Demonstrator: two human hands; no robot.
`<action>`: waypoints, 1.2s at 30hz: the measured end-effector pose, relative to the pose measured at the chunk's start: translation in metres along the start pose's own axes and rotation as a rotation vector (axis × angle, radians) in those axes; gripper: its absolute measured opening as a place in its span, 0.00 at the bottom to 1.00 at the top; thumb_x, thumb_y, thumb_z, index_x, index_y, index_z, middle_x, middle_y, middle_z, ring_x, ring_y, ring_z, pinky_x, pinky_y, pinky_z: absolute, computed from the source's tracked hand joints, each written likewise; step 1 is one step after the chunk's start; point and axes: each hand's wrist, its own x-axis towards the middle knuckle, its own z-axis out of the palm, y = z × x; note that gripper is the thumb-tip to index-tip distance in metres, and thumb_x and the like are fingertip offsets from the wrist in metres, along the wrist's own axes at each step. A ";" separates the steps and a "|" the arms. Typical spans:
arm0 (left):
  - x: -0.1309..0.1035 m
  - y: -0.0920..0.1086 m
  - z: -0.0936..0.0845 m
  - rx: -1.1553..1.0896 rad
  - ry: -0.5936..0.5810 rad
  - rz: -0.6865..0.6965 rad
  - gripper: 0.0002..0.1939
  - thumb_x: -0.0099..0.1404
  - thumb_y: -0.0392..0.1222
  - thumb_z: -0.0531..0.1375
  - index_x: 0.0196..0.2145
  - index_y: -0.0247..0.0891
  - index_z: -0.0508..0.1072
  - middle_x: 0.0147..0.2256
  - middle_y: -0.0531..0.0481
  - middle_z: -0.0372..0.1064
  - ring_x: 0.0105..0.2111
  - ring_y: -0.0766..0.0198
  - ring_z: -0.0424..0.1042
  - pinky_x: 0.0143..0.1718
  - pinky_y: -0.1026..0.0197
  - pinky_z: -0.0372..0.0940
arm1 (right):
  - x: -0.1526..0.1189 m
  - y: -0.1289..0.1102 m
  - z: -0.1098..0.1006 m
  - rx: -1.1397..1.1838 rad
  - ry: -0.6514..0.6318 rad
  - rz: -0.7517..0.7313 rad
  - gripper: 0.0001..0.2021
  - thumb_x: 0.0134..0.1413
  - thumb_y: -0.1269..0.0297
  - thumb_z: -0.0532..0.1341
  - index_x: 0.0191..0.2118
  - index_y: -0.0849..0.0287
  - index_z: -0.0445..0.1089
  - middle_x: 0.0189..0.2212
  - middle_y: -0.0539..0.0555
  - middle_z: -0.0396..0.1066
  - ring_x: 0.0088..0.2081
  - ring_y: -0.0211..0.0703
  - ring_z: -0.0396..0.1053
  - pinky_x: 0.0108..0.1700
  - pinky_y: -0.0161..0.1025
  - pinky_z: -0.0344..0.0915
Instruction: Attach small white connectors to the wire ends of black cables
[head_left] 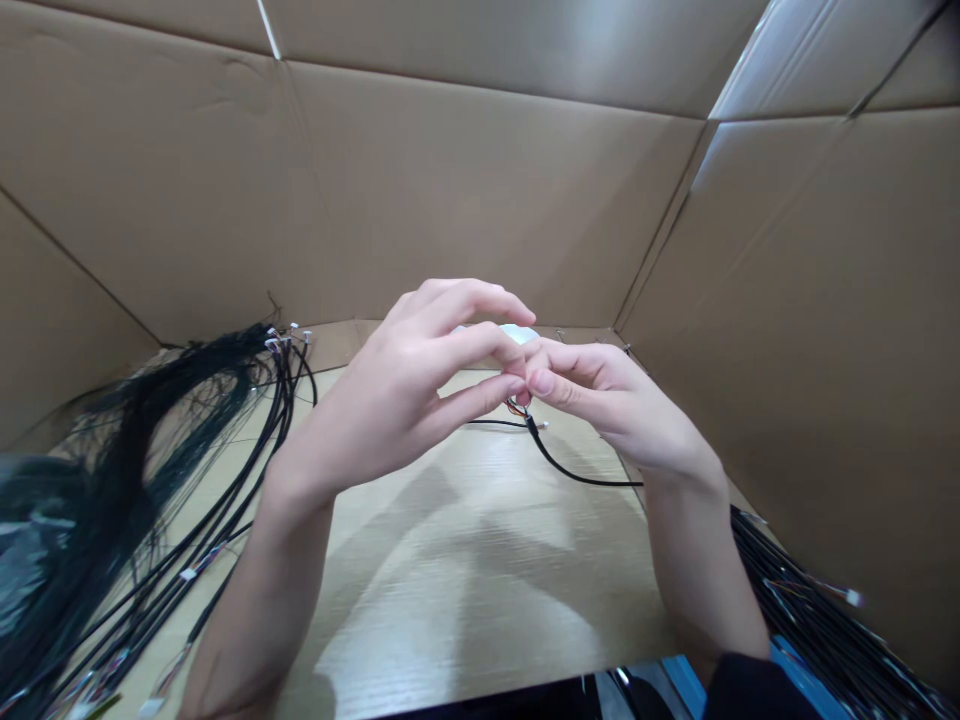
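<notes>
My left hand [416, 360] and right hand [626, 405] meet in a pinch at the thin wires [515, 407] of the black cable [559, 464], where uneven pulling could strain them.

On my remote feed I see a bare left hand [397, 370] and a bare right hand [619, 400], both slender-fingered, above a bare left forearm [262, 600] and a bare right forearm [701, 570]. I make out a dark, nearly black fabric sleeve [757, 692] on the right arm, cut off by my lower frame edge.
</notes>
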 end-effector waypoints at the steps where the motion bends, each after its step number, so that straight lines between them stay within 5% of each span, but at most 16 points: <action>1: 0.000 -0.001 0.000 0.017 -0.003 0.009 0.03 0.75 0.40 0.62 0.41 0.43 0.77 0.56 0.47 0.75 0.59 0.52 0.70 0.62 0.50 0.62 | 0.000 0.000 0.000 0.008 0.015 0.008 0.12 0.69 0.56 0.68 0.35 0.56 0.78 0.37 0.52 0.75 0.43 0.45 0.72 0.50 0.43 0.69; 9: 0.001 -0.013 0.008 0.159 0.036 0.072 0.02 0.78 0.40 0.59 0.45 0.41 0.71 0.57 0.44 0.73 0.59 0.54 0.70 0.60 0.51 0.62 | 0.000 0.004 0.004 -0.026 0.150 -0.040 0.08 0.65 0.59 0.72 0.34 0.55 0.79 0.44 0.54 0.77 0.52 0.50 0.72 0.59 0.48 0.66; 17: 0.001 -0.010 0.010 0.108 0.048 0.035 0.04 0.79 0.40 0.57 0.42 0.39 0.69 0.56 0.44 0.73 0.58 0.56 0.71 0.61 0.53 0.62 | 0.000 0.005 0.006 0.127 0.189 -0.044 0.07 0.64 0.63 0.72 0.33 0.54 0.81 0.40 0.51 0.75 0.47 0.44 0.71 0.54 0.43 0.65; 24: 0.000 -0.004 0.002 -0.347 0.043 -0.369 0.09 0.76 0.48 0.63 0.44 0.39 0.74 0.41 0.50 0.77 0.42 0.61 0.77 0.41 0.62 0.68 | 0.000 0.005 0.004 0.171 0.163 -0.035 0.08 0.63 0.65 0.72 0.31 0.53 0.81 0.36 0.50 0.72 0.44 0.44 0.69 0.52 0.44 0.63; 28: 0.002 0.005 0.001 -0.597 0.088 -0.484 0.10 0.75 0.46 0.64 0.36 0.38 0.77 0.33 0.51 0.75 0.34 0.64 0.74 0.36 0.64 0.68 | -0.001 0.003 0.004 0.155 0.157 -0.037 0.08 0.63 0.65 0.72 0.31 0.53 0.81 0.36 0.50 0.73 0.43 0.45 0.69 0.50 0.44 0.63; 36: 0.006 0.004 0.005 -1.015 -0.021 -0.695 0.10 0.63 0.38 0.73 0.37 0.38 0.76 0.30 0.54 0.76 0.31 0.69 0.73 0.34 0.70 0.70 | -0.002 0.001 0.006 0.165 0.239 -0.066 0.08 0.60 0.69 0.72 0.29 0.54 0.81 0.36 0.51 0.73 0.42 0.45 0.70 0.49 0.45 0.65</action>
